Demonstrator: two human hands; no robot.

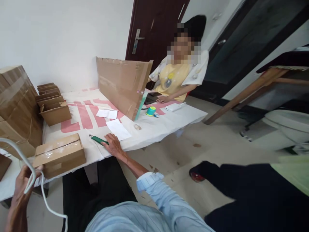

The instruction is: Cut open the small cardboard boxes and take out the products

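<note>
A taped cardboard box lies at the front edge of the cloth-covered table. At its left end is my left hand, thumb against the cardboard and fingers curled; a white cable partly covers this hand. To the right of the box, my right hand has its fingers around the handle of a green utility knife. The knife lies low over the cloth, its tip pointing left toward the box. White paper is just beyond my right hand.
Open small boxes and a big carton stand at left. A tall cardboard panel rises mid-table, with a teal tape roll beside it. A person sits at the far side; another's dark-clothed legs are at right.
</note>
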